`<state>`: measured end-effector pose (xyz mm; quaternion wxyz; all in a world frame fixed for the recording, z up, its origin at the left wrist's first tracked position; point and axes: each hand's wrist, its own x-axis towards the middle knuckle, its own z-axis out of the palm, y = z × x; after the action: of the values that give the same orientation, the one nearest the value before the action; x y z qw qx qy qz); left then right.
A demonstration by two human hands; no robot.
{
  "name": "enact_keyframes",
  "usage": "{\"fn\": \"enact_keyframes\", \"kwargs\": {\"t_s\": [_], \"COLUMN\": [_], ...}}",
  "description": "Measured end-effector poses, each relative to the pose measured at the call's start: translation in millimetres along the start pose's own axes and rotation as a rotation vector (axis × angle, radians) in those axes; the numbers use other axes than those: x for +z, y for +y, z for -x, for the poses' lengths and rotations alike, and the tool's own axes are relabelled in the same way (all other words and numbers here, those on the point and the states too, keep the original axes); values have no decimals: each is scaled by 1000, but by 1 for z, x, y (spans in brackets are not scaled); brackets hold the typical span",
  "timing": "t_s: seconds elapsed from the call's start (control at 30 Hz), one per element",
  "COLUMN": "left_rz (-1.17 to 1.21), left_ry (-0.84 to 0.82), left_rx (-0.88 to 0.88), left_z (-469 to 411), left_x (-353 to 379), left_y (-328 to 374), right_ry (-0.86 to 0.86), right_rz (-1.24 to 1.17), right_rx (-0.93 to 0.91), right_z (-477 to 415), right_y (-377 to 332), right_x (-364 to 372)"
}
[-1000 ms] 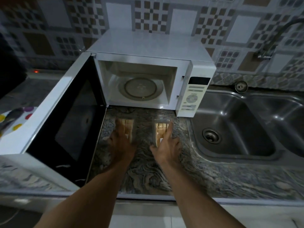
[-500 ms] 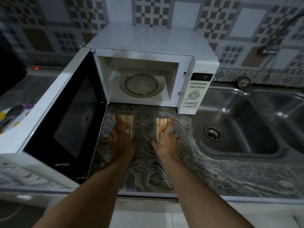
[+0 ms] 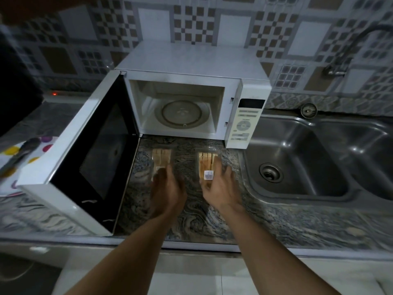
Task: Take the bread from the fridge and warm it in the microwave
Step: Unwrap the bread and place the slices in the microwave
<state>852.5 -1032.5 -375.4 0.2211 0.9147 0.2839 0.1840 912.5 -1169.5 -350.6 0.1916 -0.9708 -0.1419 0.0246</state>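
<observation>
Hands, left and right, spread open over two wrapped bread packs, microwave door ahead open, presumably for loading.

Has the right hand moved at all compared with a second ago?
Yes. The right hand has drawn back toward the counter's front edge, away from the microwave, uncovering the barcode label on the right bread pack.

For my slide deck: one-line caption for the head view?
Both hands reach two wrapped bread packs before the open, empty microwave.
</observation>
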Motion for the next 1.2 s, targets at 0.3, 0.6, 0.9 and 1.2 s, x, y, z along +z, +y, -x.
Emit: {"fn": "enact_keyframes", "kwargs": {"t_s": [0.3, 0.6, 0.9, 1.2], "left_rz": [480, 765, 914, 972], "left_ry": [-532, -560, -583, -590], "left_rx": [-234, -340, -452, -507], "left_z": [5, 8, 9, 7], "left_x": [18, 29, 30, 39], "left_y": [22, 37, 40, 36], "right_ry": [-133, -98, -147, -216], "right_rz": [116, 100, -6, 6], "right_rx": [-266, -258, -91, -77], "right_z": [19, 12, -2, -7], "right_y": [23, 30, 26, 18], "right_x": [3, 4, -2, -8]}}
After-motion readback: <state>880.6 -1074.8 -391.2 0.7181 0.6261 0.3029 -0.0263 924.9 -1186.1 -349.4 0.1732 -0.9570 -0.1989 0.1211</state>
